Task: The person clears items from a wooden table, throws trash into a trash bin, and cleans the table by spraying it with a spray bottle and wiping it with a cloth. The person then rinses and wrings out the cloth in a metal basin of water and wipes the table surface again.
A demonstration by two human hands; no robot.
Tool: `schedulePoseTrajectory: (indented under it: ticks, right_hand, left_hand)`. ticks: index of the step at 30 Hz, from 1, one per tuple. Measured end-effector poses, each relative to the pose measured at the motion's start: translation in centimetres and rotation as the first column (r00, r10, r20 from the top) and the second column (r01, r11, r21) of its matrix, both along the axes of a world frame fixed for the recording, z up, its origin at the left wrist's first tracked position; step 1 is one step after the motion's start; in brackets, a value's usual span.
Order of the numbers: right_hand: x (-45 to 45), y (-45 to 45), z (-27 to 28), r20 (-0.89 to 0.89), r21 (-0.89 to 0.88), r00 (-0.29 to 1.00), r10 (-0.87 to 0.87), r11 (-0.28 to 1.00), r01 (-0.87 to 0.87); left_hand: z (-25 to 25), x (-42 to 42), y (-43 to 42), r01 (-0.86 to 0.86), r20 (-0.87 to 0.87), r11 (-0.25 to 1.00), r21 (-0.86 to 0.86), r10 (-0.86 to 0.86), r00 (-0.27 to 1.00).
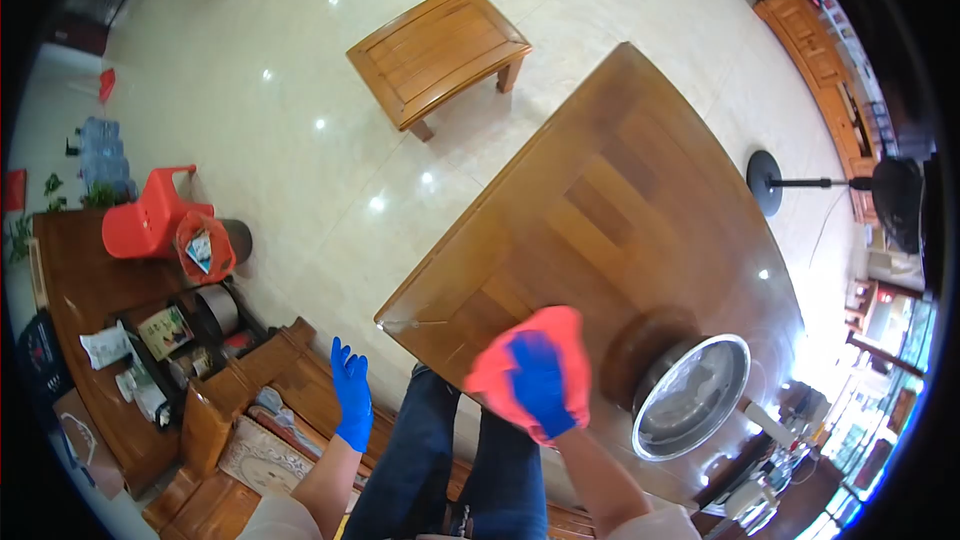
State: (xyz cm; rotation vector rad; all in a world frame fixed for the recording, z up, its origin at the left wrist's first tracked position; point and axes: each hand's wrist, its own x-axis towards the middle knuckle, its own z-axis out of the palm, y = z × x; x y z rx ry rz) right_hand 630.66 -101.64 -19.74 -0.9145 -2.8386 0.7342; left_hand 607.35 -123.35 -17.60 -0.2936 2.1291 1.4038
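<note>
My right hand (541, 380), in a blue rubber glove, presses on a pink cloth (563, 332) at the near edge of a large wooden table (640, 190). Part of the cloth hangs over the edge, and the glove's fingers are blurred. Off to the left, clear of the table, my left hand (350, 392) wears a matching blue glove. Its fingers are extended and slightly spread, with nothing in them. A round metal basin (742, 352) stands on the table right of the cloth, with what looks like water inside.
Beyond the table stands a low wooden stool (440, 50). A red plastic chair (150, 215) and a lined trash bin (238, 240) are at left, near a wooden bench (300, 370). Bottles and small items (765, 490) crowd the lower right. A black floor fan (765, 183) stands at right.
</note>
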Motion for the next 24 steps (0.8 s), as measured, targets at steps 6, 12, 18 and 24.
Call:
schedulePoseTrajectory:
  ticks: [6,12,18,24]
  right_hand:
    - [-4.1,23.1,-4.2,-0.009,0.42,0.838,-0.546,0.758,0.499]
    - [-21.4,17.2,-3.1,-0.078,0.192,0.948,-0.308,0.929,0.317]
    - [-19.7,-2.2,0.2,-0.006,-0.013,0.991,0.136,0.991,-0.136]
    - [-8.0,-8.0,-0.7,0.117,0.068,0.948,0.298,0.949,-0.307]
  left_hand:
    - [-1.4,1.0,-4.0,0.008,-0.041,0.998,-0.067,-0.011,0.999]
    - [-0.6,1.2,-5.4,-0.099,-0.016,0.991,-0.092,0.098,0.995]
    - [0.1,0.3,-4.1,-0.036,-0.037,0.996,-0.085,0.033,0.999]
    - [-0.9,-0.9,0.3,0.073,-0.096,0.994,-0.082,-0.08,0.992]
